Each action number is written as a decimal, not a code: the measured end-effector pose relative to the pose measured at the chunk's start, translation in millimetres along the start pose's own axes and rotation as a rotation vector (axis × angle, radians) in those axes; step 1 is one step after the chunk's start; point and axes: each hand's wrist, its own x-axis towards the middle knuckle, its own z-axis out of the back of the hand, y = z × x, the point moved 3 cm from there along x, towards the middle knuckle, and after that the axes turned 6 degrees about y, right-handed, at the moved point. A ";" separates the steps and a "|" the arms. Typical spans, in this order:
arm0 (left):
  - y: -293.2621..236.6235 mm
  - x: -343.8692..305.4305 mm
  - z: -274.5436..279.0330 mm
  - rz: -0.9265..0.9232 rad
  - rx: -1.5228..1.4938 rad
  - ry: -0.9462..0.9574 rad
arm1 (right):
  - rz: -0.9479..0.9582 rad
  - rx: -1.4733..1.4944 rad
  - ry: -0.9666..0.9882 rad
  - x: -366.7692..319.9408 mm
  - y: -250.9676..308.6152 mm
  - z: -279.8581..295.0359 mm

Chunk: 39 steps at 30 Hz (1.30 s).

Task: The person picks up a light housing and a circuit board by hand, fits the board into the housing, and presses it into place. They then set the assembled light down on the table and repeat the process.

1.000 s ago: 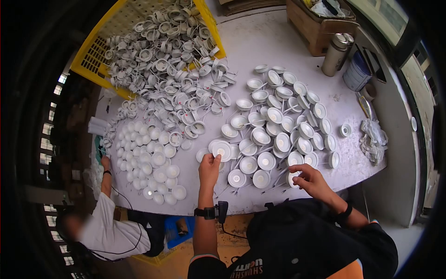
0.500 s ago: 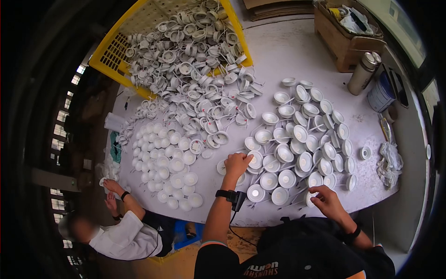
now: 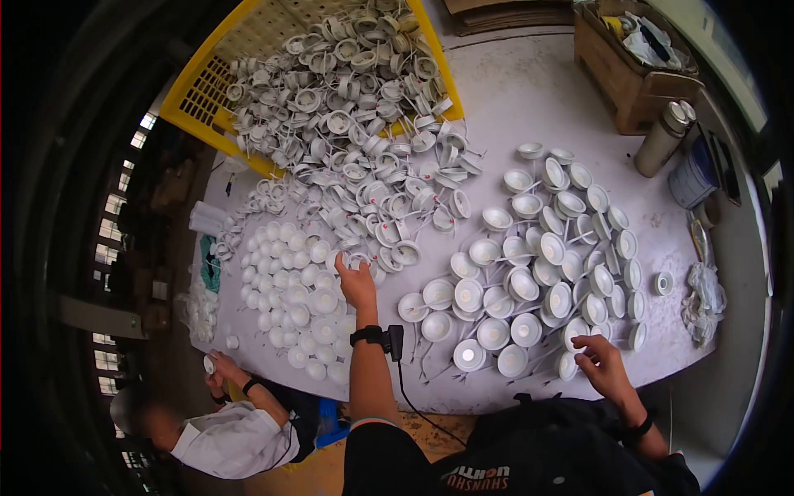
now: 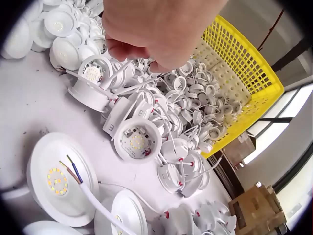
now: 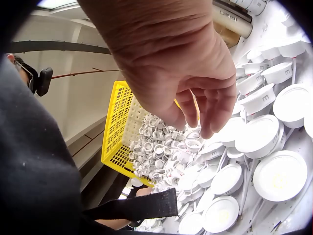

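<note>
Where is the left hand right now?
In the head view the left hand is left of centre on the table, fingers at the near edge of the lamp pile spilling from the yellow crate, right of the round white covers.

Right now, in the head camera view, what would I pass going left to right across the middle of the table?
In order: flat white discs → left hand pinching a loose lamp → finished lamps → roll of tape → crumpled plastic.
</note>
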 end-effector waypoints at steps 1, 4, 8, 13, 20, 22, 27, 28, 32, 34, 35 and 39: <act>0.9 3.1 2.6 0.028 0.060 -0.016 | -0.001 -0.004 -0.001 -0.8 -0.2 -0.6; 35.8 25.5 -8.5 0.064 0.146 0.261 | -0.008 -0.007 0.004 -2.7 0.1 -2.9; 23.8 18.2 1.3 0.176 0.183 0.657 | 0.009 -0.009 -0.008 -6.3 -0.6 -3.3; 10.3 8.2 5.1 0.064 0.418 0.489 | 0.013 -0.014 -0.007 -7.1 2.4 -5.8; -4.1 35.1 -21.0 -0.091 0.468 0.461 | 0.011 -0.060 0.003 -5.0 2.9 -5.4; -0.4 36.6 -40.7 -0.074 0.696 0.681 | 0.014 -0.072 0.001 -2.0 4.8 -5.1; 1.4 34.0 -56.8 -0.068 0.661 0.753 | -0.004 -0.077 -0.002 -0.8 9.0 -6.3; -0.3 34.8 -54.5 -0.077 0.623 0.721 | -0.010 -0.075 0.003 -1.9 7.3 -6.7; 13.2 56.5 -52.8 0.041 0.366 0.875 | 0.032 -0.102 0.021 -2.4 7.1 -7.1; -4.5 51.5 -27.6 0.071 0.156 0.804 | 0.043 -0.104 0.032 -1.7 10.6 -6.4; -15.7 46.1 -10.4 0.095 -0.050 0.734 | 0.061 -0.100 0.031 -1.3 13.1 -5.1; -92.6 -32.1 57.4 -0.102 -0.521 0.593 | 0.058 0.220 0.064 0.8 1.9 -9.1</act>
